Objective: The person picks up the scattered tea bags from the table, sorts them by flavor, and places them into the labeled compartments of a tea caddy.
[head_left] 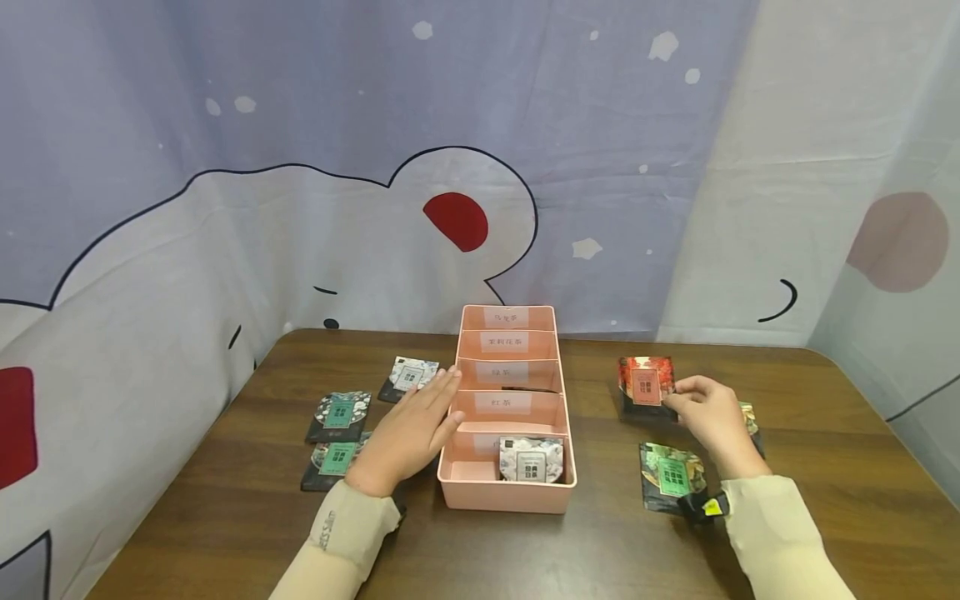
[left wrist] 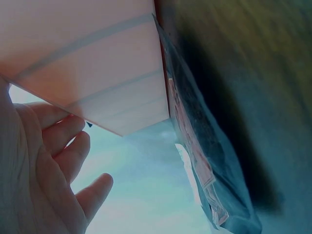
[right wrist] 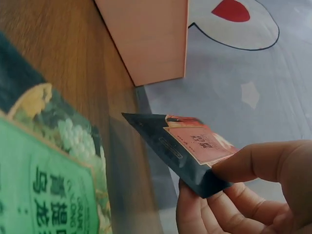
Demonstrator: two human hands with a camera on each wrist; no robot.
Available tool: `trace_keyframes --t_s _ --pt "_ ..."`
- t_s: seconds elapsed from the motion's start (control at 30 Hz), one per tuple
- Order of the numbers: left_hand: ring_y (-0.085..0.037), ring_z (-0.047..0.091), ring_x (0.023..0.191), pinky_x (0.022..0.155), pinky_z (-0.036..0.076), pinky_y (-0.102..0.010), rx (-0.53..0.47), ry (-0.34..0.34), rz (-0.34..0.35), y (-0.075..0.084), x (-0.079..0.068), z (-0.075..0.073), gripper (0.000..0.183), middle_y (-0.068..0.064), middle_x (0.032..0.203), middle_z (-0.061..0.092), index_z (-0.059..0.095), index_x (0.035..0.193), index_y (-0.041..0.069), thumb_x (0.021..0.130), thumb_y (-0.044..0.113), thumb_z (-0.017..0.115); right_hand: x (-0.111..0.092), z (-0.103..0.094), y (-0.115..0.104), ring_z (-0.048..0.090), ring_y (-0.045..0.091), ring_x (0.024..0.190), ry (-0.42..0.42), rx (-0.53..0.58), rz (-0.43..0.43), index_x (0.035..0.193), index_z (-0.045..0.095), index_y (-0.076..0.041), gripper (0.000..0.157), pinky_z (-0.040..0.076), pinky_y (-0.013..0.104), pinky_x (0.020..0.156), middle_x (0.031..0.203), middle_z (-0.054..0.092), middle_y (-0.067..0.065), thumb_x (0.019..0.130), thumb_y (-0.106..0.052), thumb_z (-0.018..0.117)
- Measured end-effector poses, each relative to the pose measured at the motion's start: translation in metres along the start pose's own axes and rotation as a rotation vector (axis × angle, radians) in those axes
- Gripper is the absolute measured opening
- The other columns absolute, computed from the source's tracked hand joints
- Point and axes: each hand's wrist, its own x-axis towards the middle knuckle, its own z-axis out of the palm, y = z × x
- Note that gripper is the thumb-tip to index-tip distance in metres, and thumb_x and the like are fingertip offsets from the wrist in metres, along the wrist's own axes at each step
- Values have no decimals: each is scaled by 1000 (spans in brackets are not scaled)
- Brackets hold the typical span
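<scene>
A red and black tea sachet (head_left: 647,387) is pinched at its corner between thumb and fingers of my right hand (head_left: 705,412); the right wrist view shows the sachet (right wrist: 195,148) tilted and raised off the wood. My left hand (head_left: 411,423), fingers extended, rests along the left rim of a pink divided box (head_left: 506,497). In the left wrist view those fingertips lie against the box wall (left wrist: 97,63). Paper labels mark the box's compartments. A white floral sachet (head_left: 531,461) stands in the nearest compartment, and a thin dark item (head_left: 528,389) shows in the middle one.
Left of the box lie a white and black sachet (head_left: 408,377) and two green-labelled ones, the farther (head_left: 339,415) overlapping the nearer (head_left: 330,463). A green sachet (head_left: 672,477) lies by my right wrist; another (head_left: 750,421) is partly hidden behind it. A patterned curtain (head_left: 600,167) hangs behind the table.
</scene>
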Motion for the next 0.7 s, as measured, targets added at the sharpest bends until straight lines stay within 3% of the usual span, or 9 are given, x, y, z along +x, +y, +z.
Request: trace_keyframes --t_s 0.33,0.7 --pt "-22 19 154 124 20 -50 2 -1 -2 1 0 0 64 -3 167 24 27 161 11 108 45 39 -4 5 -10 64 5 78 -51 141 -18 119 54 7 31 60 25 72 89 67 -2 94 -8 67" --pt "-23 20 154 124 20 -50 4 -4 -6 1 0 0 65 -3 167 24 26 162 11 108 45 39 -17 11 -32 67 0 76 32 250 -124 109 58 9 22 61 26 71 80 70 -9 96 -7 66"
